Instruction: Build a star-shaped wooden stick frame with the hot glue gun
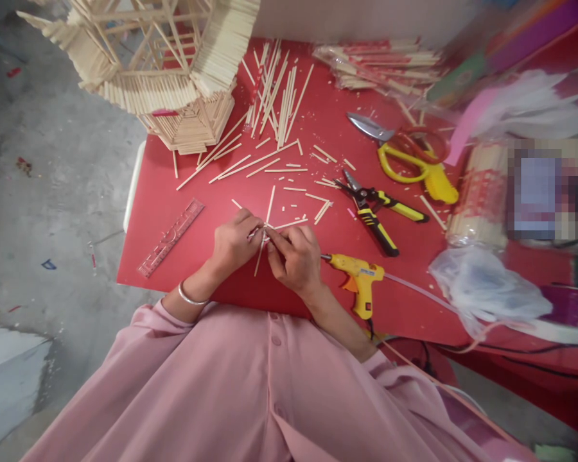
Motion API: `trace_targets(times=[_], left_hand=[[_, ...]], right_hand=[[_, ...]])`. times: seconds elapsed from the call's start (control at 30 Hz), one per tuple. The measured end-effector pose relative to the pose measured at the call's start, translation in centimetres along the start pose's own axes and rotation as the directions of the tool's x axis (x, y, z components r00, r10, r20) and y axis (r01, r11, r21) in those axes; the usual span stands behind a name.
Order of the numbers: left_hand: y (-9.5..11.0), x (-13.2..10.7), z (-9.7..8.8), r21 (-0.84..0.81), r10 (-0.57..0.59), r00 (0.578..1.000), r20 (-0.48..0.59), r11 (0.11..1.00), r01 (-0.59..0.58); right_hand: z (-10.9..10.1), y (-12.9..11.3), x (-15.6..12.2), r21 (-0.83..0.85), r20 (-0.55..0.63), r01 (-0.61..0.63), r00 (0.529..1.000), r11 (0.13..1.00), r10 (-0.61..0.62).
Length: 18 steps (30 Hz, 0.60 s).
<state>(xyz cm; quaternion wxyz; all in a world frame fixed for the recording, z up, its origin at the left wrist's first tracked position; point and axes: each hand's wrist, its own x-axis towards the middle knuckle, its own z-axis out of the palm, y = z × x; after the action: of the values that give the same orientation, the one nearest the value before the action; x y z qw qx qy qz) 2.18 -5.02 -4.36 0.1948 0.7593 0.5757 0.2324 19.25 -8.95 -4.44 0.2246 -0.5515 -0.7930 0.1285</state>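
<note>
My left hand [236, 242] and my right hand [298, 258] meet near the front edge of the red table [168, 256]. Between their fingertips are thin wooden sticks [270, 204] that cross one another. One stick points away from me and down toward the table edge, and another slants out to the right. Both hands are closed in a pinch, and the fingers partly hide where the sticks meet. Just right of my right hand lies a yellow hot glue gun [361, 276] with a clear glue stick [419, 289] in its back.
A lattice model of sticks [187, 122] stands at the back left. Loose sticks [270, 96] and cut pieces lie beyond my hands. Yellow-black pliers [370, 208], scissors [404, 160], a clear ruler [171, 237], bagged sticks [380, 67] and a plastic bag [486, 285] lie around.
</note>
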Motion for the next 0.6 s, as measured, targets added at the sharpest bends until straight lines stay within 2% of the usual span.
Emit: trace_targets(times=[0.4,0.6], left_hand=[[0.02,0.10,0.04,0.008,-0.001,1.000,0.023,1.000,0.001],[-0.22,0.05,0.34,0.001,-0.010,1.000,0.015,1.000,0.010]], right_hand=[[-0.02,-0.01,-0.06,0.006,-0.030,0.010,0.999,1.000,-0.010],[-0.25,0.14,-0.60,-0.004,-0.196,0.016,0.981,1.000,-0.017]])
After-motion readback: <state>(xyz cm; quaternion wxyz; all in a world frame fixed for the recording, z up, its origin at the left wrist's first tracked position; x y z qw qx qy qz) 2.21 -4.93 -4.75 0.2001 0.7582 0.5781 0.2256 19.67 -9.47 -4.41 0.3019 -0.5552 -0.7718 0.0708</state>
